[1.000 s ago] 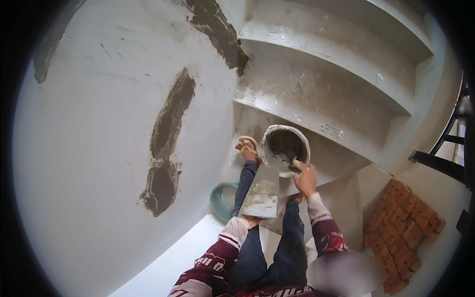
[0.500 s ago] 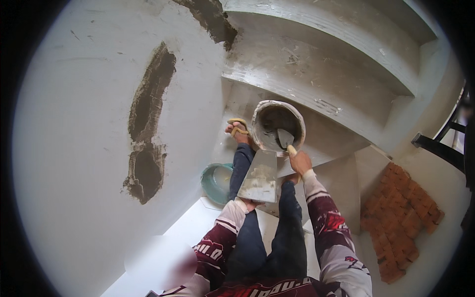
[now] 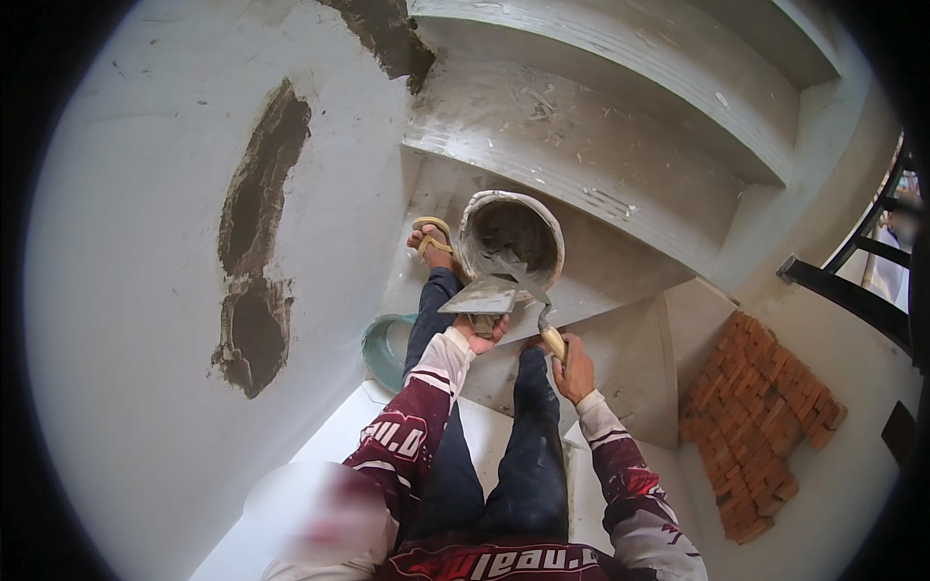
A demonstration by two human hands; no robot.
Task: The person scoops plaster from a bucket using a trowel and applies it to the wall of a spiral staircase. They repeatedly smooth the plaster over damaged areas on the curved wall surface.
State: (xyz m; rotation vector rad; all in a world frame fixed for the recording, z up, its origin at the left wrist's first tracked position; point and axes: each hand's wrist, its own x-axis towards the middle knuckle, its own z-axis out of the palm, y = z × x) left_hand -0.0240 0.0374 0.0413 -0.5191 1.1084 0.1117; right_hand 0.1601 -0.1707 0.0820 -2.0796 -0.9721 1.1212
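Observation:
My left hand (image 3: pixel 481 332) grips a flat metal plastering hawk (image 3: pixel 475 298) from below, holding it level in front of the bucket's near rim. A pointing trowel (image 3: pixel 552 342) with a pale wooden handle is in my right hand (image 3: pixel 574 371), its blade reaching over the hawk's right edge. Grey mortar appears to lie about the blade and the hawk's far edge, though the two overlap and I cannot tell how much sits on each. Beyond them stands a round bucket (image 3: pixel 465 230) with a crusted white rim and grey mortar inside.
A teal basin (image 3: pixel 373 351) sits beside my left leg. Dark rough patches (image 3: pixel 260 189) mark the white wall at left. Curved stair steps (image 3: pixel 581 136) rise beyond the bucket. Orange bricks (image 3: pixel 760 416) are stacked at right, near a black metal railing (image 3: pixel 852 295).
My right hand has drawn the trowel out of the bucket and back toward me, over the hawk. My left hand has lifted the hawk toward the bucket and levelled it. The view has shifted slightly.

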